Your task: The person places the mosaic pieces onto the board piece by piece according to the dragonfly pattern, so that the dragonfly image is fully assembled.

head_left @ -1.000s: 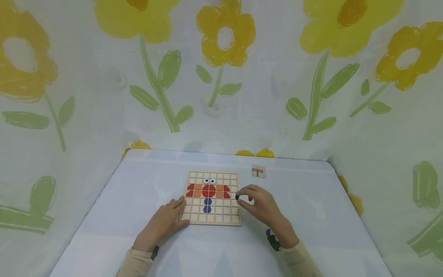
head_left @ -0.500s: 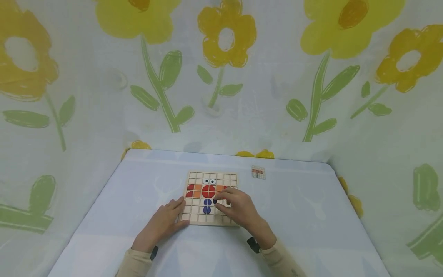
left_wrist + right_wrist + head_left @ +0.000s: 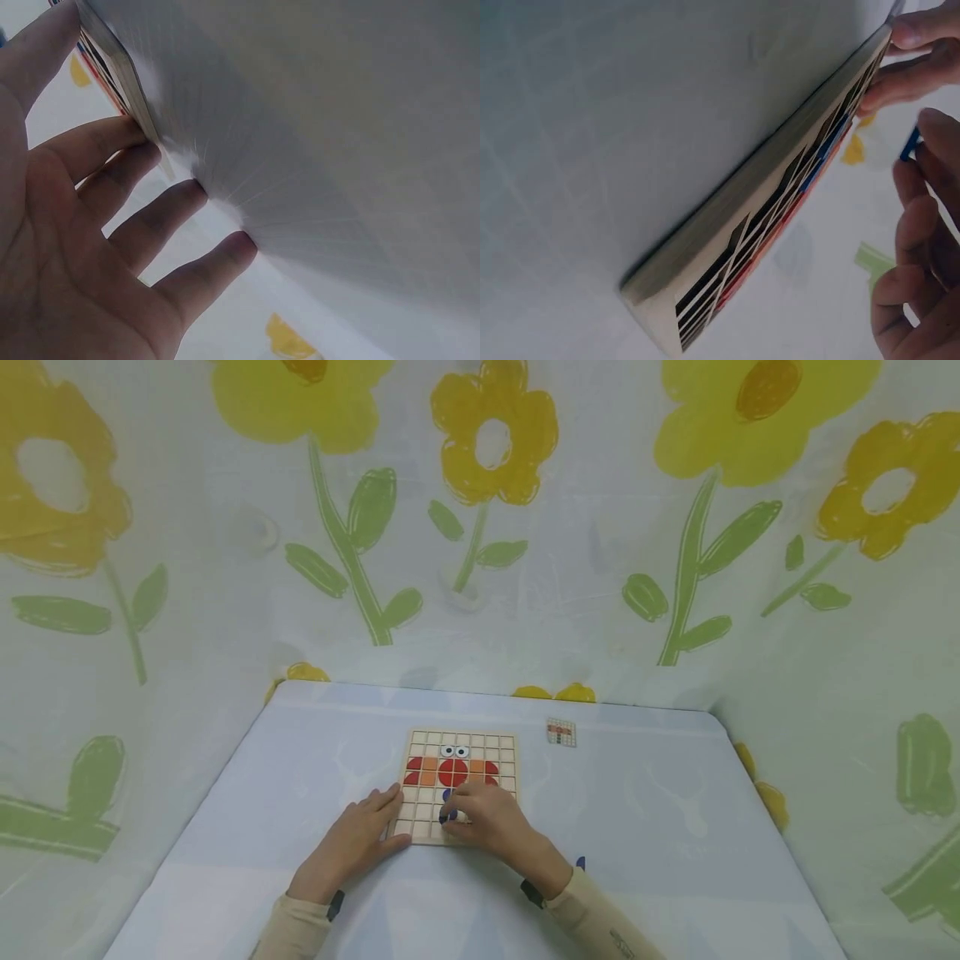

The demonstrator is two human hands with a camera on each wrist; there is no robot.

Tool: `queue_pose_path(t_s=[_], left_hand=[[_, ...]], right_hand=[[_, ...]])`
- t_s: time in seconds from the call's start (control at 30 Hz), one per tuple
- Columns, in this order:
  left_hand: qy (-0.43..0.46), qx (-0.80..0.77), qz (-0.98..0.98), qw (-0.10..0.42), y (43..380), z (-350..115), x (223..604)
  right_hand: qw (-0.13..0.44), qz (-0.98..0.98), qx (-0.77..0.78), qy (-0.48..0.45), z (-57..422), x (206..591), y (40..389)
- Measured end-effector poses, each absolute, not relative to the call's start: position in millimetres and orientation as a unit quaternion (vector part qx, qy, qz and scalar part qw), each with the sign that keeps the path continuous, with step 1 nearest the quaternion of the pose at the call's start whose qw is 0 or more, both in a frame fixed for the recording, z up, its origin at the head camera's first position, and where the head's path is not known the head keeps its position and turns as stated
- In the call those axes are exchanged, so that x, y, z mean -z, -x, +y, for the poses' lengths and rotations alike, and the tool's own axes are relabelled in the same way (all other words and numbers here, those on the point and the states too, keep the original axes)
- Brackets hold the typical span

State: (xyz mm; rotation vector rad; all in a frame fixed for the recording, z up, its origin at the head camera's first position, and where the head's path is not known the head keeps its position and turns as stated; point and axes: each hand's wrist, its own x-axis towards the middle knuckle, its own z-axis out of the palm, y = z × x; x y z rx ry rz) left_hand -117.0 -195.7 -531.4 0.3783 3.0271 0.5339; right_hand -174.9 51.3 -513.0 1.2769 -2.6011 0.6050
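Observation:
A square wooden grid board (image 3: 492,742) lies on the table. In its cells are two eye pieces (image 3: 454,751), a red circle (image 3: 453,772) made of quarters, orange squares (image 3: 428,770) and red curved pieces (image 3: 413,771) at either side. My left hand (image 3: 352,839) rests at the board's left edge with fingers spread; in the left wrist view, fingertips touch its rim. Over the lower middle cells, my right hand (image 3: 491,827) pinches a small blue piece (image 3: 910,144) between thumb and index finger. That hand partly hides the blue pieces (image 3: 447,795) on the board.
A small pattern card (image 3: 561,732) lies behind the board to the right. One loose blue piece (image 3: 581,862) is on the table near my right forearm. A flower-printed curtain (image 3: 570,568) encloses the table (image 3: 637,810) at the back and sides.
My right hand has moved left with the blue piece, from beside the board's right edge to above its lower middle cells. My left hand has stayed at the left edge.

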Motion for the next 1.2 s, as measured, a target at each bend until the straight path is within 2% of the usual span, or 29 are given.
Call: queue_pose_path(t_s=[0.6, 1.2], left_hand=[[-0.123, -0.173, 0.977, 0.025, 113.8, -195.2, 523.5], [-0.113, -0.17, 0.979, 0.032, 116.8, -193.2, 528.2]], right_hand=[[0.009, -0.896, -0.118, -0.427, 35.6, 515.5, 173.5], [0.019, -0.897, -0.099, -0.431, 34.4, 512.8, 171.7]])
